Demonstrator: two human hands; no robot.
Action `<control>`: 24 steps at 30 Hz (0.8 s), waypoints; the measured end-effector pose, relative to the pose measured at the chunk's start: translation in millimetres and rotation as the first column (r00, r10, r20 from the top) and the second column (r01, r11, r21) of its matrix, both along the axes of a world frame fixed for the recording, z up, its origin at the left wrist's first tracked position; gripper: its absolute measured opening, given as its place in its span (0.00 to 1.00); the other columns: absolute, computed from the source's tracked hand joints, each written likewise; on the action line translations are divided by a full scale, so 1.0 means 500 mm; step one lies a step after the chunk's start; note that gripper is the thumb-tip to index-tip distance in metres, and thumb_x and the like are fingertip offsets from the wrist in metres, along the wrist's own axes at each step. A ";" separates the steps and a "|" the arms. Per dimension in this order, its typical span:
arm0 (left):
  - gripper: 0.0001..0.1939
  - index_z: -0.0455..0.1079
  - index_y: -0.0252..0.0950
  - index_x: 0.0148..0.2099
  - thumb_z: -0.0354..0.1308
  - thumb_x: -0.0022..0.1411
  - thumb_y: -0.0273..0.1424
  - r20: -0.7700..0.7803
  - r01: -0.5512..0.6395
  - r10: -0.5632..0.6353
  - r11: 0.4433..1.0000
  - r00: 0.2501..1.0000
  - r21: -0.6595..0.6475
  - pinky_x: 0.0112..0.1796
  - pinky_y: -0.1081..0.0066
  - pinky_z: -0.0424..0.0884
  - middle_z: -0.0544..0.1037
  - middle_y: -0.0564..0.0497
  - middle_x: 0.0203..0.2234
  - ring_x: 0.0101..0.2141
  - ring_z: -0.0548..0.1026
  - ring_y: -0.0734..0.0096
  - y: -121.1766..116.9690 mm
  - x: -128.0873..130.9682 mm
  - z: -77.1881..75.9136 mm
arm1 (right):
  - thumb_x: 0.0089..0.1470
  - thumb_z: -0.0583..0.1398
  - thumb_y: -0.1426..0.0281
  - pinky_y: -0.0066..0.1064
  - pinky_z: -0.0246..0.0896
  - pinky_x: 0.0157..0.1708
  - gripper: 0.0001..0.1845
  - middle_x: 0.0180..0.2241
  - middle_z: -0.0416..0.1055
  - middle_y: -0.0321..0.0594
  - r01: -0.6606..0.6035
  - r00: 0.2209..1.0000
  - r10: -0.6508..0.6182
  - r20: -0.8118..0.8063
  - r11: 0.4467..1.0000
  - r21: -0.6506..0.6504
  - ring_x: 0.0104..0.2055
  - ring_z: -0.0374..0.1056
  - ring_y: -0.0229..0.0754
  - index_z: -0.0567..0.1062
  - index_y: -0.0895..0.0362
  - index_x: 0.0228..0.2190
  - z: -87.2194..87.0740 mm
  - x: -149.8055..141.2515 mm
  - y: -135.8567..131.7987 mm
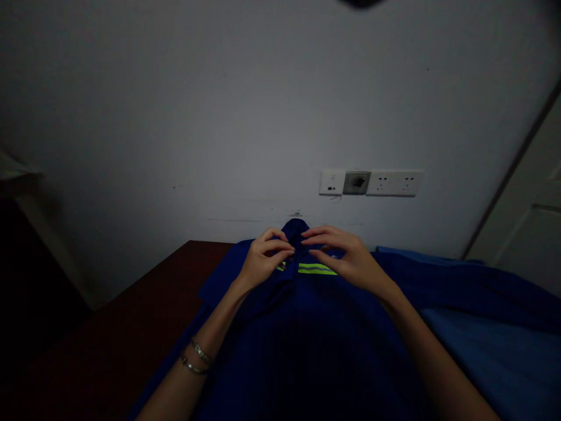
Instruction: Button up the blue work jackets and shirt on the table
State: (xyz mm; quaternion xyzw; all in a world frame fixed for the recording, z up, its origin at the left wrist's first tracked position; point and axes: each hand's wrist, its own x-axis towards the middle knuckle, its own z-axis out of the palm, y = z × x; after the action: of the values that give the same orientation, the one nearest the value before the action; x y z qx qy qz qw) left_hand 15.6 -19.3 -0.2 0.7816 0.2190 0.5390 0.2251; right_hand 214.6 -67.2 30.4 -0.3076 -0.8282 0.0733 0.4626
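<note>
A dark blue work jacket (324, 310) lies spread before me, its collar end toward the wall. Across its chest runs a yellow-green and grey reflective stripe (316, 269). My left hand (265, 257) is closed in a pinch at the jacket's front edge, just below the collar (295, 228). Opposite it, my right hand (339, 254) hovers over the other side of the front, thumb and fingers apart with nothing visible between them. Two metal bands circle my left wrist. Low light hides the detail of the cloth between the hands.
Beneath the jacket is a dark red tabletop (175, 292). Lighter blue cloth (491, 356) lies on the right, partly under a dark blue sleeve. Behind stands a pale wall with sockets and a switch panel (372, 183). A pale door (530, 204) is at far right.
</note>
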 end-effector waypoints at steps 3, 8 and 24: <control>0.06 0.74 0.33 0.30 0.59 0.53 0.30 -0.003 0.070 -0.071 0.993 0.997 -0.091 0.23 0.75 0.72 0.68 0.49 0.34 0.26 0.70 0.78 -0.005 0.002 0.000 | 0.52 0.57 0.74 0.37 0.61 0.44 0.12 0.43 0.68 0.42 -0.015 0.986 0.002 0.165 0.997 0.073 0.47 0.63 0.42 0.74 0.52 0.39 -0.007 -0.013 -0.002; 0.07 0.72 0.32 0.31 0.57 0.54 0.31 0.024 0.136 -0.134 0.962 0.991 -0.236 0.22 0.78 0.70 0.71 0.49 0.31 0.27 0.72 0.76 0.001 -0.007 0.000 | 0.52 0.57 0.74 0.34 0.60 0.40 0.05 0.36 0.69 0.41 0.011 0.959 -0.034 0.281 0.996 0.084 0.41 0.63 0.41 0.74 0.56 0.31 -0.010 -0.018 -0.008; 0.08 0.71 0.32 0.33 0.58 0.53 0.32 -0.015 0.146 -0.161 0.930 0.987 -0.338 0.29 0.76 0.67 0.74 0.50 0.28 0.28 0.70 0.77 0.011 -0.015 -0.001 | 0.56 0.54 0.70 0.28 0.60 0.35 0.12 0.35 0.71 0.40 0.025 0.965 -0.035 0.261 0.999 0.039 0.35 0.67 0.37 0.73 0.54 0.42 -0.008 -0.020 -0.016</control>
State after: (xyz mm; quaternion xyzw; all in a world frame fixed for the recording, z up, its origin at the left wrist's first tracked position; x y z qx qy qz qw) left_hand 8.2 -13.6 -0.6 0.7577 0.2504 0.4579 0.3918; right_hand 204.6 -75.3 26.4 -0.3190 -0.8785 0.0105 0.3555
